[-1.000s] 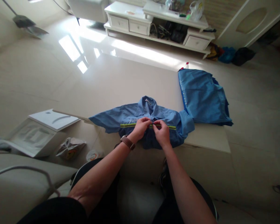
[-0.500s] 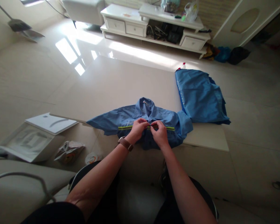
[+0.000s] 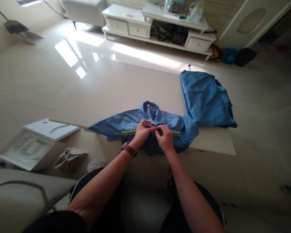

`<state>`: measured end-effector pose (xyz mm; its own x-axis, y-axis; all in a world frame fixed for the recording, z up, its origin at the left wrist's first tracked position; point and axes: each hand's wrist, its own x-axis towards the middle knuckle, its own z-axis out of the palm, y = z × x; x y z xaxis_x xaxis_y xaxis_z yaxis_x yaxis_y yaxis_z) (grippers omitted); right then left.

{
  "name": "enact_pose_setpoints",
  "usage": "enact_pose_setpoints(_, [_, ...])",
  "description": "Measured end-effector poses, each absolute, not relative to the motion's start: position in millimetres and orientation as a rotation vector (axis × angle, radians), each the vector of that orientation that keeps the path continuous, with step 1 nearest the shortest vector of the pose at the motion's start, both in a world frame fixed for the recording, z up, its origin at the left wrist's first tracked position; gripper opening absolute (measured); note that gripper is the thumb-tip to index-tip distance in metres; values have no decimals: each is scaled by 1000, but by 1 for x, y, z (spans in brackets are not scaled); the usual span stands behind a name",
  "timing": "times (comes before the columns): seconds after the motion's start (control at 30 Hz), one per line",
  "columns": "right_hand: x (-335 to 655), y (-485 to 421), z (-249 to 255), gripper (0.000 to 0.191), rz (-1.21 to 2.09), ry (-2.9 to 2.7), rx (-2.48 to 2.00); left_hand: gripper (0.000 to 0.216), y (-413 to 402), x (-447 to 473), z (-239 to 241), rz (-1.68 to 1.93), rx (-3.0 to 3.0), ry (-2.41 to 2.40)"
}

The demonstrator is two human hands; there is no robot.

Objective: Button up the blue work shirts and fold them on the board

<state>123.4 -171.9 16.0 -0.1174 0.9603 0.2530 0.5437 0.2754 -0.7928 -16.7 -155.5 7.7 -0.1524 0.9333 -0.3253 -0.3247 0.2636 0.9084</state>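
A blue work shirt (image 3: 128, 120) with a yellow-green stripe across the chest lies spread on the pale table (image 3: 135, 87), its collar pointing away from me and its lower part hanging over the near edge. My left hand (image 3: 144, 132), with a brown-strapped watch on the wrist, pinches the shirt's front placket near the stripe. Right beside it, my right hand (image 3: 165, 137) pinches the same front edge, the fingertips of both nearly touching. Whatever small part lies between the fingertips is hidden.
A stack of folded blue clothes (image 3: 206, 98) sits at the table's right end, a red-capped bottle (image 3: 189, 67) behind it. An open white box (image 3: 36, 145) and a plastic bag (image 3: 70, 159) are on the left. A white TV cabinet (image 3: 138, 30) stands beyond.
Both hands stay at the shirt front, with only slight finger movement. The whole view has shifted a little; the shirt and the stack lie as before.
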Motion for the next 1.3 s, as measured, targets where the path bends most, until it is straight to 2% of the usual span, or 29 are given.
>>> enact_pose_setpoints(0.13, [124, -172, 18, 12, 683, -1795, -1354, 38, -156, -21, 10, 1226, 720, 1207])
enact_pose_setpoints(0.33, [122, -170, 12, 7, 796, -1565, -1391, 42, -157, -21, 13, 1219, 772, 1191])
enact_pose_setpoints(0.53, [123, -163, -3, 24, 1121, -1172, -1481, 40, -158, -18, 15, 1193, 838, 1189])
enact_pose_setpoints(0.93, [120, -163, -16, 36, 1286, -872, -1394, 40, -153, -15, 19, 1121, 931, 1165])
enact_pose_setpoints(1.13, [118, -164, -18, 34, 1283, -847, -1383, 37, -153, -17, 14, 1108, 1050, 1169])
enact_pose_setpoints(1.3, [118, -165, -14, 34, 1195, -908, -1411, 15, -155, -22, 8, 986, 1041, 1333])
